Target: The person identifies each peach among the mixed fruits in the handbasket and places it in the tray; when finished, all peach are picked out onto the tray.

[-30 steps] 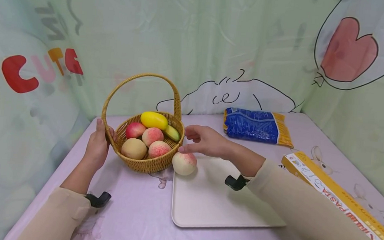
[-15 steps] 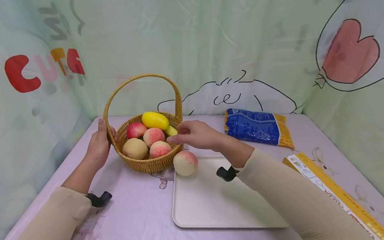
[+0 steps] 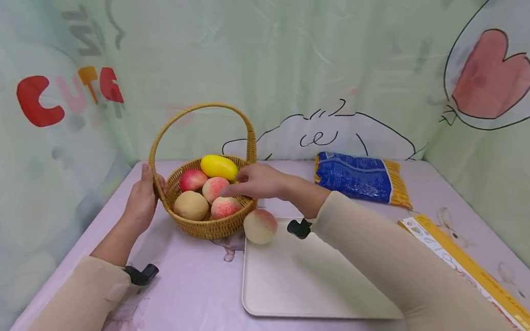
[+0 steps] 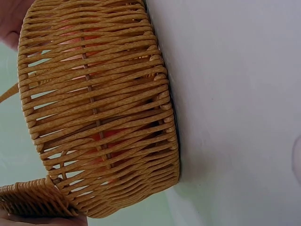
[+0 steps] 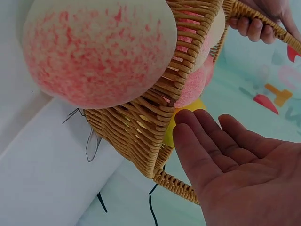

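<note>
Brown wicker forms the basket [image 3: 210,228], which stands on the table [image 3: 182,293], and we see the left hand [image 3: 142,201] gripping it at the foot of its handle [image 3: 251,146]. The right hand [image 3: 264,181] is over the basket's right side, fingers loosely extended and grasping nothing, near the yellow fruit [image 3: 219,167] inside. One peach [image 3: 260,227] sits at the tray [image 3: 311,294] corner.

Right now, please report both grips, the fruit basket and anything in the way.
Left grip holds wicker basket at left side. Right grip over basket, holding nothing. Basket carries several fruits. Possible obstacle: loose peach on corner of tray.
</note>
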`<state>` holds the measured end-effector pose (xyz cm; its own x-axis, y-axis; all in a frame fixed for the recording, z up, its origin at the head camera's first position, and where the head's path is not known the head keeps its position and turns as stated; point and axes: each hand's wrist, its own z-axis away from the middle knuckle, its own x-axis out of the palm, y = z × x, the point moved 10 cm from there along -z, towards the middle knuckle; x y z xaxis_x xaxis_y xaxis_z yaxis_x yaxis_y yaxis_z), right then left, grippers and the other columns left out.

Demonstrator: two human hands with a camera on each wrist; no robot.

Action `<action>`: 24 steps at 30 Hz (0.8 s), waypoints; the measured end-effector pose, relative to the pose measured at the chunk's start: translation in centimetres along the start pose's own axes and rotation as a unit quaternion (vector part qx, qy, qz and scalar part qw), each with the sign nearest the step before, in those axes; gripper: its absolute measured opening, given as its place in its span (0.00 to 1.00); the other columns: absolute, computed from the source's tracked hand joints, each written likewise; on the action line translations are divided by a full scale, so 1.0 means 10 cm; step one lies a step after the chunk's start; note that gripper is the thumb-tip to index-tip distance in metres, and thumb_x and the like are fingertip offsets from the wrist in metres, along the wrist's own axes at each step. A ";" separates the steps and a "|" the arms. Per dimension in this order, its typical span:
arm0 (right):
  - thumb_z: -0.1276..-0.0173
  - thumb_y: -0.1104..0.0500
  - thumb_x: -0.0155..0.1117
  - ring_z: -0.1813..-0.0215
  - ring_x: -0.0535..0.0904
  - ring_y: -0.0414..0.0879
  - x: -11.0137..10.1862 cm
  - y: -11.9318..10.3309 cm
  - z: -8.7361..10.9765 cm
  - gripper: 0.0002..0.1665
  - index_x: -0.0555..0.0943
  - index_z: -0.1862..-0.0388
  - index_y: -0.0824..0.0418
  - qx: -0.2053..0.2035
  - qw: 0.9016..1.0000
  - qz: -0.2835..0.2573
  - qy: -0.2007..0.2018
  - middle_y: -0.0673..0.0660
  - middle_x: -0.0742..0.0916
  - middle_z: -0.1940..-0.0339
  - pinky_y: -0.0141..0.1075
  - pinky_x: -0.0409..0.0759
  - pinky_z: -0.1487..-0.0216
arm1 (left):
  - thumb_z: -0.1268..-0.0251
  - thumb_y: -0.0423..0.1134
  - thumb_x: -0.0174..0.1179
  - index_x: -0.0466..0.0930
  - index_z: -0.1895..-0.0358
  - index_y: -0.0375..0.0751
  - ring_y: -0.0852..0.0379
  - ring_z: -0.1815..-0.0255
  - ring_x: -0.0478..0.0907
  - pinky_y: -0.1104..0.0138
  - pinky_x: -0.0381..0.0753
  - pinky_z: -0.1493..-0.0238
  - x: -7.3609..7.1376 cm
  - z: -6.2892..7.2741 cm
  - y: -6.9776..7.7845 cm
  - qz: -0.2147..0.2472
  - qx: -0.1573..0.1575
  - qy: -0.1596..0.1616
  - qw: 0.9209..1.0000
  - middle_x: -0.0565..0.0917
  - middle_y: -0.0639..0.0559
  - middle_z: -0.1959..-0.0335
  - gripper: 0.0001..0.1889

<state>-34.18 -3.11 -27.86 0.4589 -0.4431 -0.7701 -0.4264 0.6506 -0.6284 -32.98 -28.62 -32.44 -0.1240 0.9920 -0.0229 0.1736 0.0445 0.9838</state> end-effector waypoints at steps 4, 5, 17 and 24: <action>0.33 0.32 0.67 0.72 0.66 0.43 0.02 -0.02 -0.08 0.29 0.74 0.77 0.53 0.006 1.000 0.013 -0.011 0.47 0.69 0.81 0.35 0.63 0.67 | 0.20 0.67 0.35 0.70 0.68 0.42 0.58 0.64 0.68 0.70 0.69 0.52 0.00 0.00 0.01 -0.003 0.003 0.003 1.000 0.72 0.57 0.73 0.31; 0.33 0.32 0.67 0.72 0.67 0.42 0.03 -0.02 -0.10 0.28 0.75 0.77 0.52 0.008 1.000 0.018 -0.014 0.47 0.69 0.81 0.35 0.63 0.67 | 0.20 0.67 0.35 0.70 0.68 0.42 0.58 0.64 0.68 0.70 0.69 0.52 0.00 -0.01 0.01 -0.005 0.004 0.003 1.000 0.72 0.57 0.73 0.32; 0.38 0.33 0.73 0.75 0.62 0.42 0.23 0.03 -0.35 0.33 0.72 0.86 0.53 0.047 0.994 0.081 -0.064 0.46 0.65 0.85 0.34 0.60 0.69 | 0.20 0.68 0.35 0.70 0.67 0.42 0.58 0.65 0.68 0.70 0.70 0.54 -0.02 -0.02 -0.01 -0.017 0.004 0.006 1.000 0.72 0.57 0.74 0.32; 0.40 0.34 0.77 0.69 0.70 0.43 0.40 0.06 -0.45 0.30 0.78 0.78 0.56 0.073 0.989 0.101 -0.076 0.48 0.68 0.81 0.34 0.64 0.66 | 0.19 0.67 0.34 0.69 0.66 0.38 0.57 0.63 0.69 0.69 0.71 0.53 -0.01 -0.03 0.00 -0.022 0.004 0.000 1.000 0.72 0.56 0.73 0.34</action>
<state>-36.11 -7.26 -31.75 0.4928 -0.2033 -0.8461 -0.4092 0.8039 -0.4315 -33.22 -28.78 -32.43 -0.1323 0.9890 -0.0657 0.1756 0.0886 0.9805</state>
